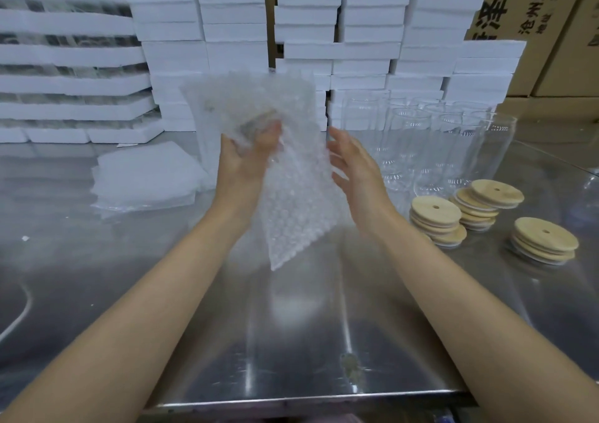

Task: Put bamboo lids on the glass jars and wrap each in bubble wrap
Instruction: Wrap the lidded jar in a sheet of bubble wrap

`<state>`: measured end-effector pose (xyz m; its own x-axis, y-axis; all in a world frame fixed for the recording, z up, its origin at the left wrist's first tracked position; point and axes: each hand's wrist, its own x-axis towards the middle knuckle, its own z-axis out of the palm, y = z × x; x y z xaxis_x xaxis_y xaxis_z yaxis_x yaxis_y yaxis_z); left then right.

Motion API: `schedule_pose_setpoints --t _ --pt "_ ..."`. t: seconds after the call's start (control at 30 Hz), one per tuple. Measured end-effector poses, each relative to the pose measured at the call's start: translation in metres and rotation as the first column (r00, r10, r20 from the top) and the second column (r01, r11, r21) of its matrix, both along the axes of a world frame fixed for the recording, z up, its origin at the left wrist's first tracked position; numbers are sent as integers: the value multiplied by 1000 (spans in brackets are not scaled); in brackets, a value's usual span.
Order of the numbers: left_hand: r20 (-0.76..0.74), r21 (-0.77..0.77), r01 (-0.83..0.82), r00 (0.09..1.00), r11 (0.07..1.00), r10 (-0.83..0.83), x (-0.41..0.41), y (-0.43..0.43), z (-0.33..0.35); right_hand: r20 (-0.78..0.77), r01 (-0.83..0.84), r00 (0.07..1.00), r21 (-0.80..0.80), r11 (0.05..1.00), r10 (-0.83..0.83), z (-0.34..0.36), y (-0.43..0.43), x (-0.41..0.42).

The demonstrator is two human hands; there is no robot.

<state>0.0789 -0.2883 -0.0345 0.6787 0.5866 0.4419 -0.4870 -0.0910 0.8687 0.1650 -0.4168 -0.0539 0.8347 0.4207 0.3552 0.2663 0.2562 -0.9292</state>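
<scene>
Bubble wrap: centre, raised off the table; light, limp, slippery; gather it at the top.
Left hand: your fingers are clamped on the wrap.
Right hand: fingers spread, holding nothing, just beside the wrap.
Glass jars: 2 o'clock; fragile, so grip the body.
Bamboo lids: 3 o'clock, stacked.
Carton: 1 o'clock; Chinese print and a large "A".

even, bright overhead light – streaky glare on the steel table – wide-angle bending at the edges, slight softness.
</scene>
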Motion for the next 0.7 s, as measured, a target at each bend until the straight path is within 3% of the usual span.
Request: schedule_pose_setpoints --t 0.07,0.17,0.3,0.43,0.53,0.63,0.7 --pt "-51 -120 151 986 981 -158 -1 0 2 17 -149 988 -128 980 153 -3 -3 3" --pt "-117 -55 201 971 978 -207 -4 -3 1 33 -288 955 -145 947 295 -9 -3 -3" --pt "-187 52 256 952 965 -243 -4 -3 -1 23 -272 962 -71 960 274 -11 -1 -4" --pt "-243 136 210 955 968 -173 0 2 -4 51 -325 945 59 944 322 -15 0 0" --pt "-292 197 182 949 963 -120 1 6 -5 101 -243 968 114 963 232 -16 2 3" --pt "-232 190 324 932 927 -278 -3 9 -6 61 -251 968 178 952 243 -13 0 6" --pt "-227 266 380 918 886 -325 -1 13 -10 38 -255 967 220 942 253 -9 -3 7"
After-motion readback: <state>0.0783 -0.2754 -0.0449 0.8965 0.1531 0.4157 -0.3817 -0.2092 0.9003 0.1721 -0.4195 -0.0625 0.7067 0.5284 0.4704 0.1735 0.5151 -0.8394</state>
